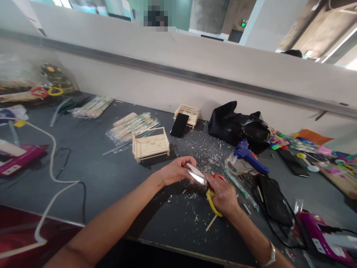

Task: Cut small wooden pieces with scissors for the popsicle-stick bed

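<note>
My right hand (224, 195) is closed round a pair of scissors (198, 175) with red and yellow handles. The blades point left and stand a little apart. My left hand (177, 171) is at the blade tips, fingers curled in a pinch; whatever lies between them is hidden or too small to name. Below my right hand lies a thin wooden stick (211, 223). Beyond my left hand stands a small frame of thin wooden sticks (151, 144), with little stick pieces on its flat base. Pale chips are scattered around both hands.
A phone (180, 124) leans on a miniature stick bench (192, 114) near the wall. Plastic-wrapped sticks (134, 126) lie left of it. To the right are a black bag (237, 124), a blue glue gun (251, 158), cables and a purple power strip (323, 238). A white cable (51, 149) crosses the left side.
</note>
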The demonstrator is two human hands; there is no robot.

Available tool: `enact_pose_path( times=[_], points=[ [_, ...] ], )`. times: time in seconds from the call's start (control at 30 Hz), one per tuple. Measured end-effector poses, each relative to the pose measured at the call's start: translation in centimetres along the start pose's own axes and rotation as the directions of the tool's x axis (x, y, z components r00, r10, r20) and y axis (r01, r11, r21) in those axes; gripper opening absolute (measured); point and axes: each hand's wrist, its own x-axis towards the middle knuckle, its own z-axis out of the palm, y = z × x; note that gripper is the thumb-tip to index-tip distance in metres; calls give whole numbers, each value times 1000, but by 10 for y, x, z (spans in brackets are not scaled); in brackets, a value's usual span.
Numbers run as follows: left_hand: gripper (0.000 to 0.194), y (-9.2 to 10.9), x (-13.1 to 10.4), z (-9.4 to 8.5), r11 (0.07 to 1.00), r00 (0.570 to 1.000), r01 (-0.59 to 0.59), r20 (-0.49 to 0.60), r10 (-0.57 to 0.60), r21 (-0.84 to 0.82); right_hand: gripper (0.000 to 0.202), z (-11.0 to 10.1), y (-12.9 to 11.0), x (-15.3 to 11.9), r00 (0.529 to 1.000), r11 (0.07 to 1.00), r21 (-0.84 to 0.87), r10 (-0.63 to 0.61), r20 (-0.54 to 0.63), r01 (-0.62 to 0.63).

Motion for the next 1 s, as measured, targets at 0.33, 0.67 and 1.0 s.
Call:
enact_pose_path(
  times=[0.33, 0.67, 1.0],
  points=[
    [39, 0, 6, 14, 945, 898, -293, -300, 323, 143, 39, 9, 12, -1, 958, 945, 210, 272, -88, -249],
    [33, 1, 5, 18, 838, 741, -383, -413, 529, 387, 48, 0, 2, 2, 985, 985, 25, 170, -41, -169],
    [30, 0, 4, 18, 791, 691, -364, -428, 583, 491, 50, 3, 6, -3, 985, 985, 10, 170, 26, -171]
  ],
)
